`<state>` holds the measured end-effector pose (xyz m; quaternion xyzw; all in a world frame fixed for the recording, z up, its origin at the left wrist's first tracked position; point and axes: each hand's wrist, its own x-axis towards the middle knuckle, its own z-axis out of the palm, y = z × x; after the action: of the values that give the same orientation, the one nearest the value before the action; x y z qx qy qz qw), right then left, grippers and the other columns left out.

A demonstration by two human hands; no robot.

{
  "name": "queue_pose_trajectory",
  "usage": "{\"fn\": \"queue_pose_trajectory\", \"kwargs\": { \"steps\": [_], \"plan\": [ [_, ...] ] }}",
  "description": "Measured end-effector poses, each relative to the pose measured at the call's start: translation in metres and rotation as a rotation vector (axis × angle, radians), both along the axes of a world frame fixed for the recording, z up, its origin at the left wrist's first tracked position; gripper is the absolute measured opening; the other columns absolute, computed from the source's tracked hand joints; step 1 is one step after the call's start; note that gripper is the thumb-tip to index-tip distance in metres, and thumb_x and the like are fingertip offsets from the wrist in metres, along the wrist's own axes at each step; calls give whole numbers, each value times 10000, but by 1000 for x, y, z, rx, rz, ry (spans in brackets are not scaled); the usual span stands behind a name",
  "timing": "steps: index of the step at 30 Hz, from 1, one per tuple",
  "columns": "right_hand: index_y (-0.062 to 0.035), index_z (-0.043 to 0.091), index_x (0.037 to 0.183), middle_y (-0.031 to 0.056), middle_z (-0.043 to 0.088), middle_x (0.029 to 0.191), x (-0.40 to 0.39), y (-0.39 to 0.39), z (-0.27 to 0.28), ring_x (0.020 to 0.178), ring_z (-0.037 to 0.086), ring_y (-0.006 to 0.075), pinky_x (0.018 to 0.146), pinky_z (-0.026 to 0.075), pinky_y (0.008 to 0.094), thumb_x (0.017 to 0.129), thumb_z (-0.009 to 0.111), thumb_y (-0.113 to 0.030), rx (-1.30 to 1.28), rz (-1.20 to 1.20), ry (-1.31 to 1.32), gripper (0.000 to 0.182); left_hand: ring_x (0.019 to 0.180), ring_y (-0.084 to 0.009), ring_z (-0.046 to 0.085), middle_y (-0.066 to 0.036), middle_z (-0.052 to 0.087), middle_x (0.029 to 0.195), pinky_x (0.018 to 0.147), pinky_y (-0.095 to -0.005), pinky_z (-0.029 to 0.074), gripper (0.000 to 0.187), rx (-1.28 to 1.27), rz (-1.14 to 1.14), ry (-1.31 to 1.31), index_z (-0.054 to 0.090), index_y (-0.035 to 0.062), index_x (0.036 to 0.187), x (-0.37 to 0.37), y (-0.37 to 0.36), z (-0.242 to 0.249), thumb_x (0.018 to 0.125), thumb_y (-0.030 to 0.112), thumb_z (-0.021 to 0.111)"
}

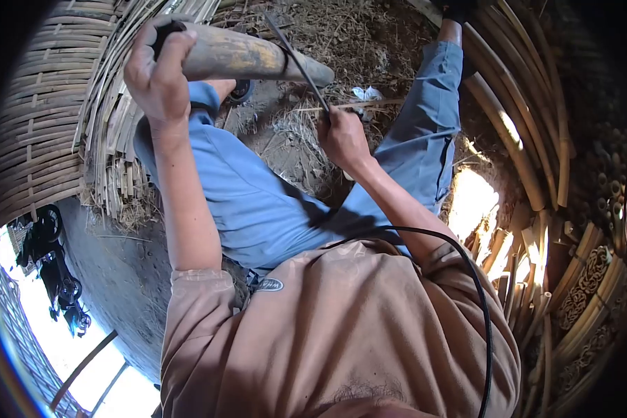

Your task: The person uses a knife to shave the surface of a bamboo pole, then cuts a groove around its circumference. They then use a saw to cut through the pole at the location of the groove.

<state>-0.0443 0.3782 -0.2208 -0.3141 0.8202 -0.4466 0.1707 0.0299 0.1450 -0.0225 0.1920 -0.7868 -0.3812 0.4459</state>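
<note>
A thick, hollow bamboo section (237, 54) lies crosswise above my lap, its open end at the left. My left hand (160, 66) is wrapped around that open end, with the thumb over the rim. In my right hand (345, 139) is a long, narrow dark knife (296, 61), its handle hidden in my closed fingers. The blade slants up to the left and overlaps the bamboo near its narrower right end.
My legs in blue trousers (251, 184) are spread on straw-strewn ground (355, 42). Split bamboo strips (118, 139) and a woven bamboo panel (42, 104) are at left. Bamboo poles (501, 115) stand at right. A black cable (482, 299) crosses my shirt. Motorbikes (59, 279) stand far left.
</note>
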Motion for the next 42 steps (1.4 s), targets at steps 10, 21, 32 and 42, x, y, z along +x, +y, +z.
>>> {"fn": "queue_pose_trajectory", "kwargs": {
  "steps": [10,21,32,42],
  "plan": [
    [51,663,848,283,640,717,0,5,9,732,660,475,678,525,529,920,634,-131,-9,-2,-8,198,966,-159,632,-61,712,1019,912,-280,471,273,110,-11,-44,726,3,1096,-5,7,4,912,205,716],
    [50,651,887,300,657,770,-3,-18,26,776,660,496,731,522,584,913,569,-128,-5,45,11,197,861,-215,691,-97,743,959,817,-328,530,337,-154,199,-104,743,61,1063,3,-1,-4,897,355,757],
    [46,630,826,295,632,725,-7,-3,13,702,649,479,655,505,546,932,619,-146,-37,32,12,219,813,-243,708,-104,746,915,776,-345,544,291,-236,225,-125,749,54,1000,-2,1,-7,893,324,752],
    [44,641,824,299,624,707,-5,1,10,690,654,473,650,519,531,926,628,-142,-11,-9,-37,213,934,-245,705,-111,767,1023,871,-343,522,266,-218,285,-71,776,50,1079,-16,21,-6,937,264,705]
  ]
}}
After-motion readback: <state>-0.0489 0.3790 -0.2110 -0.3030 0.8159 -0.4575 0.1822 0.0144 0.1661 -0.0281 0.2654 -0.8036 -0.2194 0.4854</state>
